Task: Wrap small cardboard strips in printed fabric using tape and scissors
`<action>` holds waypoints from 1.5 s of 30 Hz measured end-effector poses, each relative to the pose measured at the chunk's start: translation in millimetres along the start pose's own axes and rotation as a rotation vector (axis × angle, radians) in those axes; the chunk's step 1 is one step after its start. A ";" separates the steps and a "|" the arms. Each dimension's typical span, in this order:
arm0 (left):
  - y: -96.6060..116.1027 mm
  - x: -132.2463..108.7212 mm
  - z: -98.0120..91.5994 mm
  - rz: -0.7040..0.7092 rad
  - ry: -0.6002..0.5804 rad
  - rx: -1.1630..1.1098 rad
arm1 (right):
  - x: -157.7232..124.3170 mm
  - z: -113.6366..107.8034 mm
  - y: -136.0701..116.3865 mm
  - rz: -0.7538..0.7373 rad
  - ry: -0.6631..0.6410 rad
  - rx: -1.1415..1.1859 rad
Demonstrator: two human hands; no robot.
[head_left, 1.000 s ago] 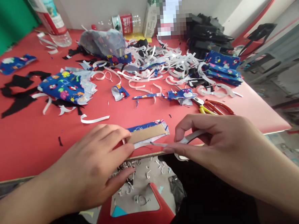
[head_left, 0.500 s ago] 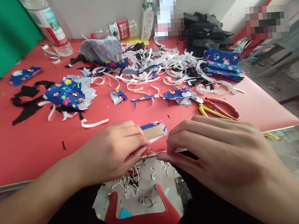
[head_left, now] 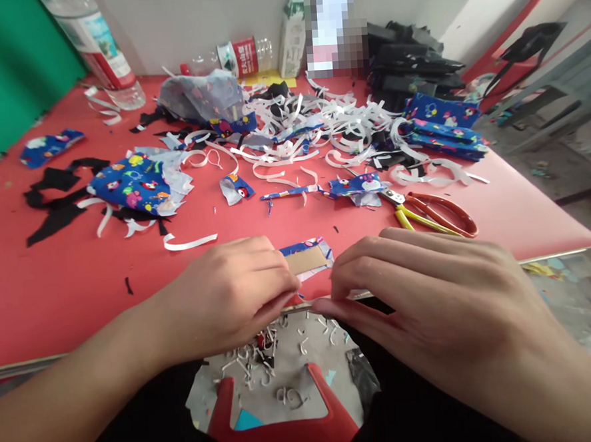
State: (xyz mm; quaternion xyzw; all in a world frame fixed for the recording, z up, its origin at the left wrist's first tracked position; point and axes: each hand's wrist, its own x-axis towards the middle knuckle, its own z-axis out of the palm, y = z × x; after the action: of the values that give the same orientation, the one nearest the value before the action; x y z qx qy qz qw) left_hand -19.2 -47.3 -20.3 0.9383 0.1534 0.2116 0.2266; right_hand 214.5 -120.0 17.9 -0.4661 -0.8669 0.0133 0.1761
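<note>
A small strip of blue printed fabric with a pale underside lies at the table's front edge, with a tan cardboard piece on it. My left hand rests over its left end, thumb and forefinger pressed together. A bit of blue shows by those fingertips; what they pinch is hidden. To the right, close beside the fabric, my right hand has bent fingers, and its thumb stands apart from them along the edge. I make out nothing held in it. Red-and-yellow-handled cutters lie beyond my right hand.
White curled strips and black scraps heap at the back. Blue printed pieces lie left and folded at right. Bottles, a carton and a black stack stand behind. Below is a red stool.
Both hands keep nearly the same pose. My left fingertips have shifted slightly right, and the whole view has moved a little.
</note>
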 end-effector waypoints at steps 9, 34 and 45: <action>-5.5 0.6 4.4 -0.055 0.031 0.023 | -4.6 2.4 1.1 -0.052 0.018 0.001; -9.4 -7.5 5.9 -0.120 0.156 0.159 | 3.8 13.0 14.9 0.682 -0.191 0.391; -3.8 -9.0 9.6 0.138 0.084 0.492 | 13.2 20.3 28.3 0.804 -0.272 0.360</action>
State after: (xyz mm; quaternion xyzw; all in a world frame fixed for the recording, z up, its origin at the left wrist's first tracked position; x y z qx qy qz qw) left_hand -23.2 -51.0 -32.9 0.9637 0.1453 0.2217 -0.0302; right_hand 224.2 -90.5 -2.5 -0.7214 -0.6163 0.2922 0.1198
